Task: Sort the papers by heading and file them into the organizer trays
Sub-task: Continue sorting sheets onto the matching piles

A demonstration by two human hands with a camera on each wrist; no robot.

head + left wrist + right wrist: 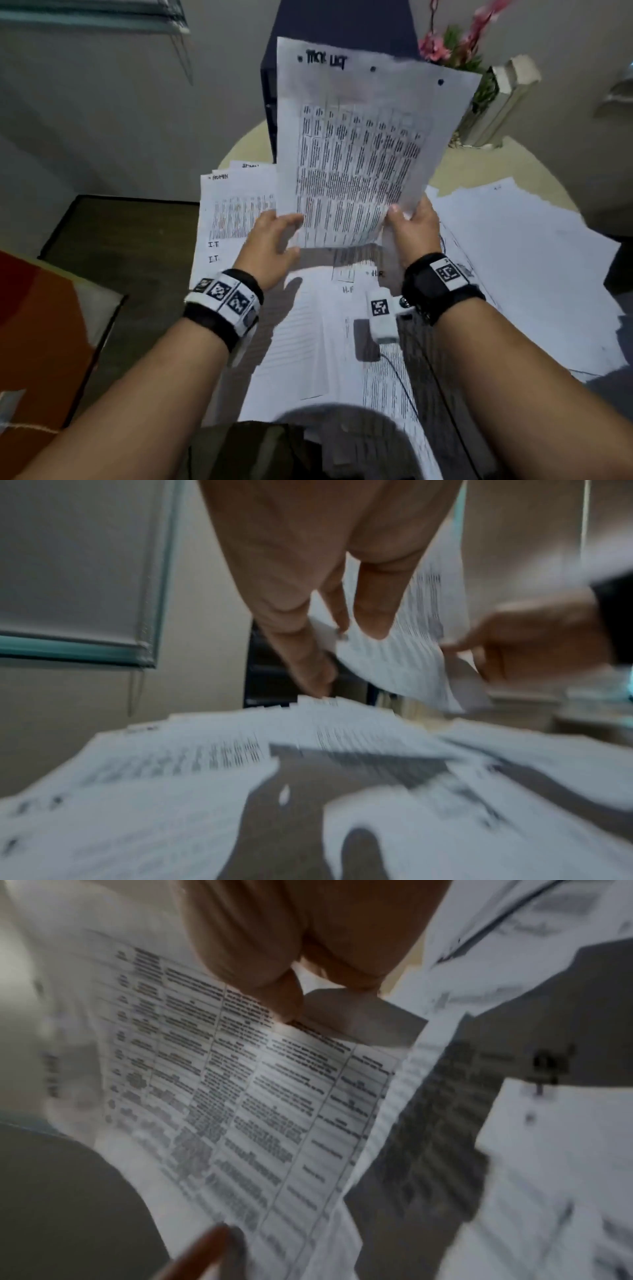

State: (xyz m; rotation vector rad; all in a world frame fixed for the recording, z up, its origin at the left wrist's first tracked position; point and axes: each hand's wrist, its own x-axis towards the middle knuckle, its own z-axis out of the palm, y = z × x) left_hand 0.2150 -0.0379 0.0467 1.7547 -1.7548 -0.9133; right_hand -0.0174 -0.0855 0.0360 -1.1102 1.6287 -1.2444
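The head camera looks down from above at the round cream counter. Each wrist camera sits very close behind its own fingers. All three views share the raised white printed paper sheet.

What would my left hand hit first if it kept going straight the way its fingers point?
Most likely the raised sheet: the left hand points up and forward at its lower left corner, fingertips about touching. Depth is unclear; the dark organizer stands behind.
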